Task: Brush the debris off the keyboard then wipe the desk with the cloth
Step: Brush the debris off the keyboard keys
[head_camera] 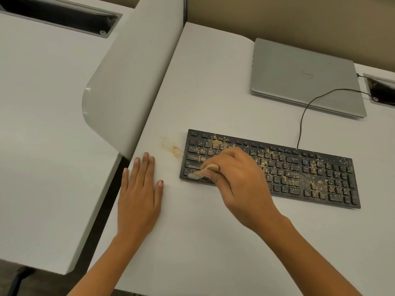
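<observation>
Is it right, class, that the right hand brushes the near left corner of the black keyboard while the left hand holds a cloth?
Not quite. The head view shows the left hand flat on the pale grey desk, holding nothing. The right hand does brush the black keyboard at its near left corner.

Closed silver laptop (303, 75) (lid down), white divider panel (128, 86), neighbouring desk (42, 146)

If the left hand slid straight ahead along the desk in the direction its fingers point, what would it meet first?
Probably the rounded end of the grey divider panel, just beyond the fingertips of the left hand, which lies flat on the desk. The middle fingers may clear its edge; depth is unclear.
</observation>
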`<state>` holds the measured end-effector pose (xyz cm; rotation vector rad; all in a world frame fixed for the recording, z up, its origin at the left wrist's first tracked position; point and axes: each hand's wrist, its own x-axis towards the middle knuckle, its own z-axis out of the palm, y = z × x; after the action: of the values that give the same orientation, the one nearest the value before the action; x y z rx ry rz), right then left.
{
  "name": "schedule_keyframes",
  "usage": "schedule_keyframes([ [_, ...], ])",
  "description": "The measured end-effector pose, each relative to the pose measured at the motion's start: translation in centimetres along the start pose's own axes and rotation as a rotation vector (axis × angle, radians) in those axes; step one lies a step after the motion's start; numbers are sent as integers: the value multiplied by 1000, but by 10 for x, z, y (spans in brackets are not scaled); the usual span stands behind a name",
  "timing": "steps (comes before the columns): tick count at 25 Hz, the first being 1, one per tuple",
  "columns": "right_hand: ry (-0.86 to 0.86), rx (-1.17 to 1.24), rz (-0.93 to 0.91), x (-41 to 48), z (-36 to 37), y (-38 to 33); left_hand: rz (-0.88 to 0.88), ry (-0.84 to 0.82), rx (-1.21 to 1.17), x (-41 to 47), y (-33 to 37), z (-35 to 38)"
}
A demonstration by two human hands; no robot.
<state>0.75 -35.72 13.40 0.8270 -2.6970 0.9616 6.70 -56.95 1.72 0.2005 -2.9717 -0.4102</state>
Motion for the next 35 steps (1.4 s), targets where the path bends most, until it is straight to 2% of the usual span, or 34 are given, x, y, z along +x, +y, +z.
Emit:
schedule_keyframes([
  [3,30,68,32,13,6,-6,-2,-8,4,-1,-1,1],
  [8,-78,-4,22,23,18,-3,-3,-7,2,-1,1,0],
  [13,16,-148,14,11,2,1,0,4,2,-1,-1,0],
  [16,-21,-9,49,16,7,-5,-1,6,7,-1,-2,1],
  [18,-59,-3,64,17,12,-7,3,1,10,-1,-1,1],
  [22,67,-166,78,10,8,-3,3,0,-1,-1,-1,1],
  [32,221,-22,281,-9,19,-16,1,3,-6,-1,-2,1],
  [35,171,-12,271,-14,24,-20,2,3,-8,-1,-1,1],
])
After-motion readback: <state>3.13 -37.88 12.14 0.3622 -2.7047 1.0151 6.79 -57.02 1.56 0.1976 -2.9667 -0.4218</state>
